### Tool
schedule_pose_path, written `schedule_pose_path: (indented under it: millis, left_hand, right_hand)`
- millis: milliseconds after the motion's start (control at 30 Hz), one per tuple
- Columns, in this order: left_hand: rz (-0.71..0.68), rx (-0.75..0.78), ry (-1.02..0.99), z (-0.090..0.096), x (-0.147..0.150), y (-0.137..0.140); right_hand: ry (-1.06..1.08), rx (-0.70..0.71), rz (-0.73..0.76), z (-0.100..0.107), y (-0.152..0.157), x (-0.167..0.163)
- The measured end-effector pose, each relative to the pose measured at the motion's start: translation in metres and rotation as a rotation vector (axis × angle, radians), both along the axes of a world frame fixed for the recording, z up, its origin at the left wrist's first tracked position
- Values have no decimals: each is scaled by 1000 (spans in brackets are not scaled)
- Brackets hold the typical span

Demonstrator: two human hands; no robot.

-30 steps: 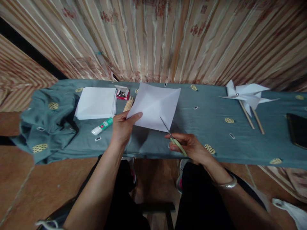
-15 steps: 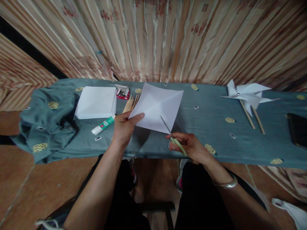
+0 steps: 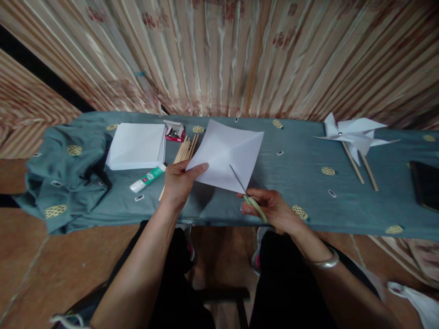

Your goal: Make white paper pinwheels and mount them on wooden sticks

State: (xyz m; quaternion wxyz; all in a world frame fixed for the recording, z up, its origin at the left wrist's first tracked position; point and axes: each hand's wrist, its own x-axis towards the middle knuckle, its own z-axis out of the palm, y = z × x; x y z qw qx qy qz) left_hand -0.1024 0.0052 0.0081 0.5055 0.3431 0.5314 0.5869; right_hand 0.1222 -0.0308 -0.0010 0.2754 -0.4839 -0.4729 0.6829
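A square sheet of white paper (image 3: 226, 148), with diagonal creases, is held above the table by my left hand (image 3: 180, 183), thumb on top and fingers beneath its left corner. My right hand (image 3: 267, 208) grips scissors (image 3: 254, 206) with pale green handles. One scissor blade lies over the paper near its front corner and points toward the centre; the other blade is hidden under the sheet. Behind my left hand, several wooden sticks (image 3: 185, 150) lie partly covered by hand and paper.
On the green patterned cloth (image 3: 295, 160) are a paper stack (image 3: 135, 146), a glue stick (image 3: 147, 178) and a red box of metal pins (image 3: 175, 132). To the right lie white paper pinwheels (image 3: 358, 133) on sticks and a dark phone-like object (image 3: 425, 183). A pleated curtain (image 3: 219, 59) hangs behind.
The paper and my left hand have shifted very slightly to the right. The scissors stay at the paper's front corner, almost unmoved.
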Motion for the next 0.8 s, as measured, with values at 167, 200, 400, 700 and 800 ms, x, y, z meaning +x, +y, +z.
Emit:
schedule_pose_path:
  millis: [167, 200, 400, 700, 800]
  left_hand:
    - [-26, -30, 31, -1, 0, -1]
    - [-25, -30, 36, 0, 0, -1]
    - [-21, -17, 37, 1, 0, -1]
    - [-47, -29, 54, -1, 2, -1]
    - [-50, -31, 61, 0, 3, -2]
  right_hand:
    - [7, 35, 23, 1, 1, 0]
    - [2, 34, 24, 1, 1, 0]
    - [-19, 6, 24, 0, 0, 1]
    - [-18, 43, 47, 1, 0, 1]
    - [-19, 50, 52, 4, 1, 0]
